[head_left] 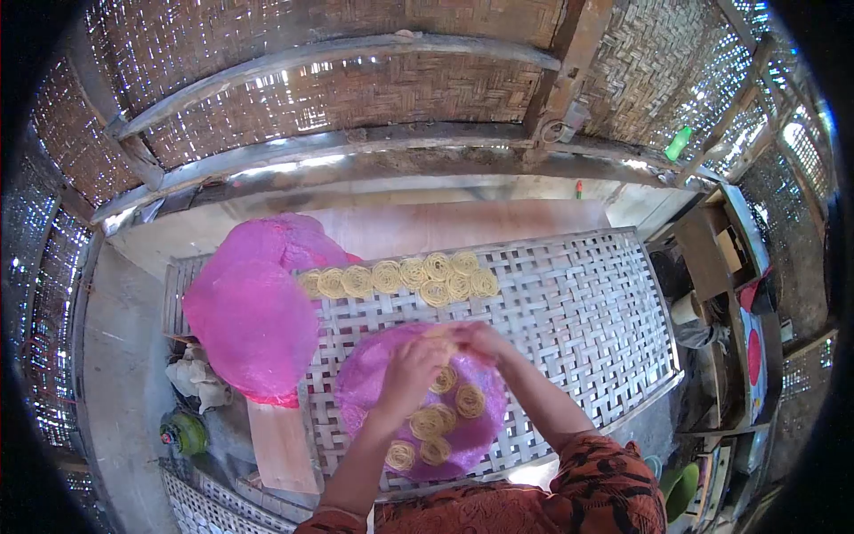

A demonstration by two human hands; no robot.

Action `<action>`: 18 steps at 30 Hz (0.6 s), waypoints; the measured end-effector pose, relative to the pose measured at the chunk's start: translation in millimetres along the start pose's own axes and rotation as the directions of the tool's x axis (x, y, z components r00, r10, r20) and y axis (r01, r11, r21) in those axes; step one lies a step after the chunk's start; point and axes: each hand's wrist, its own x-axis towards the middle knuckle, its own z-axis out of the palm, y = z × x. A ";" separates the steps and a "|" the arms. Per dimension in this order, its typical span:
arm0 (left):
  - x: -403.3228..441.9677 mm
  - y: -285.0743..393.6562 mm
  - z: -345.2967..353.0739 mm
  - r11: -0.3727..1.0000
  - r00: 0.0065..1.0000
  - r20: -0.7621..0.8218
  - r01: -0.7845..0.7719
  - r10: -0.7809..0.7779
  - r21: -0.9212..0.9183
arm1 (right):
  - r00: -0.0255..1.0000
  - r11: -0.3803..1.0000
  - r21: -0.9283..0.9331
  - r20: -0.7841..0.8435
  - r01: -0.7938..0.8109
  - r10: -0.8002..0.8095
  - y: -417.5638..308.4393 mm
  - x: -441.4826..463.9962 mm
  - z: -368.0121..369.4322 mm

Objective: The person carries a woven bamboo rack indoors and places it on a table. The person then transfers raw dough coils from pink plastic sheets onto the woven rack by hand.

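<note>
My left hand [416,372] and my right hand [476,340] are close together above the upper part of a round pink plastic-covered surface [487,436]. Their fingers are closed on something yellowish at the fingertips, probably a noodle coil [438,332], partly hidden by the hands. Several round yellow coils, such as one coil [470,400], lie on the pink plastic below the hands. Farther back on the woven bamboo rack [578,311], more coils [386,277] lie in a line, with a second short row at its right end.
A large pink plastic-covered bundle [253,307] rests at the rack's left end. Behind the rack is a wooden board [463,222] along a low wall. A green container [185,433] stands at the lower left, and wooden shelving [712,258] is at the right.
</note>
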 end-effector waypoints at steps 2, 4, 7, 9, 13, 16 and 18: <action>-12.7 -2.3 6.6 0.998 0.997 0.048 0.061 -0.060 -0.015 | 0.968 0.981 -0.060 -0.161 0.187 -0.194 -39.7 -8.9 -4.8; -43.4 -22.4 21.9 0.947 0.954 0.019 0.300 -0.300 -0.113 | 0.856 0.906 -0.209 -0.306 0.367 -0.417 -60.5 11.7 -43.3; -87.9 -42.2 26.4 0.883 0.877 0.181 0.464 -0.446 -0.070 | 0.766 0.878 -0.206 -0.430 0.432 -0.478 -64.3 59.9 -97.8; -109.6 -46.7 34.7 0.854 0.832 0.223 0.520 -0.508 0.008 | 0.770 0.894 -0.087 -0.476 0.440 -0.426 -63.5 81.6 -111.9; -124.8 -44.4 47.0 0.790 0.754 0.245 0.603 -0.609 0.111 | 0.647 0.758 -0.604 -0.480 0.247 -0.593 -32.9 104.3 -128.5; -121.0 -45.4 51.7 0.756 0.735 0.189 0.651 -0.651 0.070 | 0.543 0.153 -0.988 -0.130 -0.002 -0.830 -22.7 76.3 -79.9; -119.0 -51.9 56.6 0.735 0.727 0.148 0.678 -0.671 0.004 | 0.782 0.234 -0.967 -0.066 0.103 -0.620 -5.0 31.1 -33.2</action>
